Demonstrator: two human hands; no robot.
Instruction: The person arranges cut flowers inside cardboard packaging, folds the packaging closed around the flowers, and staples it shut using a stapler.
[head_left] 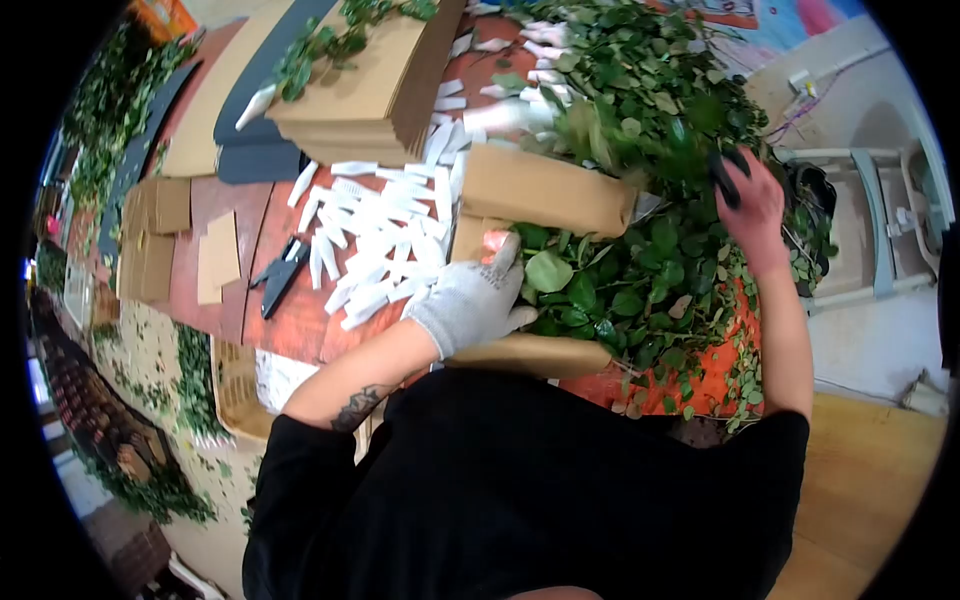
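Black shirt cloth (540,490) is backed by a red table (215,295), whose far side is blocked by piled foliage (650,75) and stacked cardboard (345,95). Leafy stems (610,290) are held in a brown wrap (545,190), touched by the gloved left hand (475,300), thumb spread. Beside white pieces (375,230), a black tool (285,278) is seen; a dark object (730,180) is gripped by the right hand (755,208).

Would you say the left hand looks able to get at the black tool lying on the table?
Probably yes: the black tool lies uncovered, and the loose white pieces beside it look easy to pass over. The gloved left hand would first have to leave the leafy stems.
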